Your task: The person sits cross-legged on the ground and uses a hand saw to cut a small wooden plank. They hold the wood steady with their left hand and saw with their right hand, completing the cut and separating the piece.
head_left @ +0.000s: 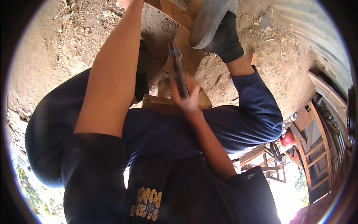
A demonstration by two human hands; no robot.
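My right hand (188,93) is closed around the dark handle of a handsaw (178,65), seen nearly edge-on. Its thin blade runs up from the handle toward a wooden board (178,16); whether the teeth touch the wood I cannot make out. My left arm reaches straight up the picture. Only a part of my left hand (125,3) shows at the top edge beside the board, its fingers cut off from view. A grey shoe (212,24) on my foot presses on or rests against the board.
Below the saw hand lies a wooden piece (160,104) by my legs. Wood chips (108,15) litter the dirt floor (283,67). Wooden frames (317,145) lean at the right under corrugated metal sheeting (313,26), with a red object (287,139) near them.
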